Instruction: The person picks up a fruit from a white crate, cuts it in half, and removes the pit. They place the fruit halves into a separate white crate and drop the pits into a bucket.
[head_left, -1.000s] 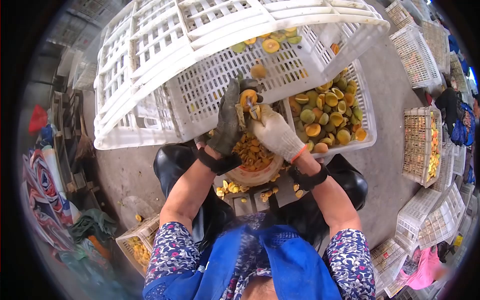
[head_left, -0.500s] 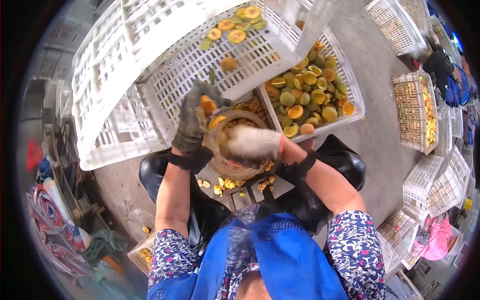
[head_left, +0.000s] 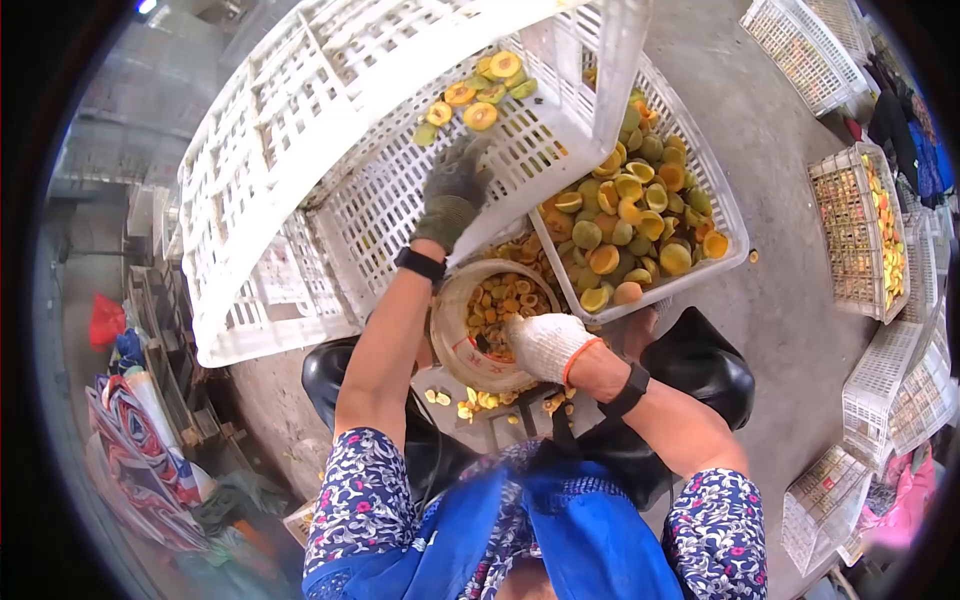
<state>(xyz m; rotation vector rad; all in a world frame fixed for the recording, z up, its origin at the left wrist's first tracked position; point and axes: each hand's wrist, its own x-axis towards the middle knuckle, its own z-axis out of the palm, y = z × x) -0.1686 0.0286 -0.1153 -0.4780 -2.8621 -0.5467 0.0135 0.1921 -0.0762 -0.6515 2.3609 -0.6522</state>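
Observation:
My left hand [head_left: 455, 192], in a dark green glove, reaches into the tilted white crate [head_left: 375, 200]. Its fingers are near cut fruit [head_left: 480, 115] on the crate's slatted side; whether they hold a piece is hidden. A pale knitted glove with an orange cuff covers my right hand [head_left: 550, 345], which is closed at the right rim of the round bucket [head_left: 450, 345]. What it holds cannot be made out. Small orange fruit pieces [head_left: 505, 300] lie inside the bucket. Right of the tilted crate, a white crate [head_left: 735, 235] holds many fruit halves [head_left: 630, 215].
Yellow scraps [head_left: 485, 400] lie below the bucket, between my black-covered knees [head_left: 700, 370]. At the right, a crate of fruit [head_left: 835, 235] stands among other crates [head_left: 795, 60]. Folded striped sacks [head_left: 140, 440] lie at the left.
My left hand has moved from the bucket's left side up into the tilted crate, and the orange piece by it no longer shows. My right hand has shifted to the bucket's right rim.

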